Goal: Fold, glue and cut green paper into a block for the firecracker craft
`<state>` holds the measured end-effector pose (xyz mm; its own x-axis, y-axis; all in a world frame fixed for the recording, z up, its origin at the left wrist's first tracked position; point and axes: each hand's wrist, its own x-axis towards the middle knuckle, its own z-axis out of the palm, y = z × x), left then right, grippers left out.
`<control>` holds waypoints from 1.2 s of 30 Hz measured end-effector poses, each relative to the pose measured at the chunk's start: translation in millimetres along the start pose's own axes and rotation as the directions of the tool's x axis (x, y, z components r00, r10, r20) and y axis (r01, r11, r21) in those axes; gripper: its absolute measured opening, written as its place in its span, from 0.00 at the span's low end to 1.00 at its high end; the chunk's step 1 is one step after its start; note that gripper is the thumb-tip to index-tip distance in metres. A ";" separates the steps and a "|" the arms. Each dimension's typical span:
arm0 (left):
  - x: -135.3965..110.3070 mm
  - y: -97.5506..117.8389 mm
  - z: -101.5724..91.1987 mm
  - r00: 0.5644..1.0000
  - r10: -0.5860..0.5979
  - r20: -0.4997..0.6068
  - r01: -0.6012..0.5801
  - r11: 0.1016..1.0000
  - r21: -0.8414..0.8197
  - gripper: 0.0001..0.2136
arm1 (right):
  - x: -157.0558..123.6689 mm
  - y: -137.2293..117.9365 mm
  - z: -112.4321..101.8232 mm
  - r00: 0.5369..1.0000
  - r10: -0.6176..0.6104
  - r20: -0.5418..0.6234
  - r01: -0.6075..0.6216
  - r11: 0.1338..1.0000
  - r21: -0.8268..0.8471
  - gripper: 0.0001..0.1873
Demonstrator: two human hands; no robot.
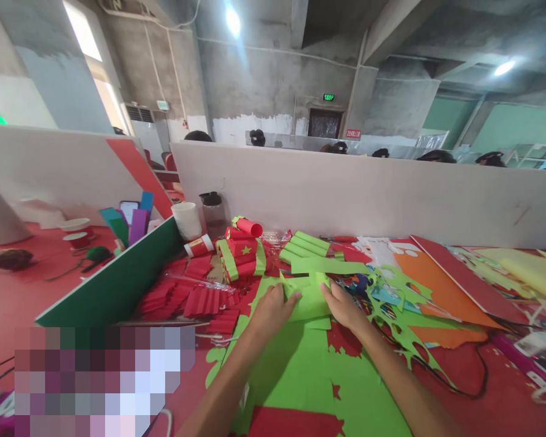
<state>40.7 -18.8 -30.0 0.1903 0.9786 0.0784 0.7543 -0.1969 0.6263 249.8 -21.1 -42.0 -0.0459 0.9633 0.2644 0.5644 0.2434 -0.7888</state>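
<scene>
A small piece of light green paper (pixel 307 298) lies on larger green sheets (pixel 295 370) on the red table. My left hand (pixel 273 311) pinches its left edge, and my right hand (pixel 343 305) presses and grips its right edge. Both hands have fingers curled onto the paper. Just behind it lie folded green paper strips (pixel 307 246) and red paper lanterns with green bands (pixel 241 252). Stacks of folded red paper (pixel 195 294) sit to the left of my hands.
A white partition wall (pixel 368 194) runs behind the table and a green divider board (pixel 113 282) stands at left. A white paper cup (pixel 186 220), a dark-lidded jar (pixel 213 211), orange sheets (pixel 437 291) and green cut-out scraps (pixel 400 315) lie around. Other people's heads show beyond the partition.
</scene>
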 end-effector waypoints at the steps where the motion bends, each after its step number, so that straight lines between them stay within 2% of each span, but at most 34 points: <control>1: -0.5 -0.2 0.7 1.000 0.005 0.021 -0.004 0.999 -0.048 0.24 | -0.7 -0.2 1.2 1.000 -0.008 -0.018 0.008 1.000 0.007 0.30; 4: -4.0 4.0 5.1 0.998 0.069 0.009 -0.065 0.975 -0.212 0.22 | -2.3 -2.9 3.0 0.994 -0.004 -0.108 0.010 0.999 0.052 0.32; 7: -8.1 13.6 10.6 0.976 0.165 -0.140 -0.203 0.920 -0.336 0.20 | -4.1 -9.8 2.8 0.977 0.016 -0.211 0.012 0.991 0.130 0.32; 10: -10.4 23.4 13.6 0.937 0.208 -0.280 -0.314 0.854 -0.415 0.21 | -6.9 -19.9 3.1 0.953 -0.026 -0.300 0.093 0.973 0.210 0.30; 14: -11.0 29.2 14.3 0.931 0.200 -0.307 -0.346 0.754 -0.558 0.25 | -13.7 -31.8 3.4 0.909 -0.130 -0.396 0.222 0.955 0.198 0.27; 17: -11.5 28.0 13.9 0.926 0.229 -0.301 -0.368 0.726 -0.581 0.29 | -20.5 -35.6 -0.2 0.906 -0.185 -0.380 0.280 0.936 0.212 0.27; 21: -12.1 24.4 11.6 0.920 0.266 -0.288 -0.389 0.712 -0.584 0.35 | -27.6 -32.0 -7.8 0.921 -0.246 -0.303 0.329 0.906 0.264 0.28; 26: -11.7 19.5 9.8 0.929 0.268 -0.257 -0.371 0.661 -0.652 0.40 | -32.0 -24.8 -12.4 0.955 -0.208 -0.212 0.271 0.901 0.338 0.27; 33: -10.7 14.7 8.8 0.957 0.193 -0.216 -0.289 0.662 -0.691 0.44 | -34.5 -34.6 -10.8 0.963 -0.183 -0.198 0.250 0.884 0.395 0.29; 36: -9.6 17.5 4.5 0.939 0.242 -0.244 -0.343 0.620 -0.706 0.43 | -33.8 -38.0 -12.1 0.967 -0.174 -0.186 0.238 0.877 0.417 0.32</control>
<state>54.9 -31.9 -23.3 0.2076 0.8861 0.4145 -0.0415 -0.4153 0.9087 239.9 -64.3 -14.3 0.0106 0.8681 0.4963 0.1406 0.4901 -0.8603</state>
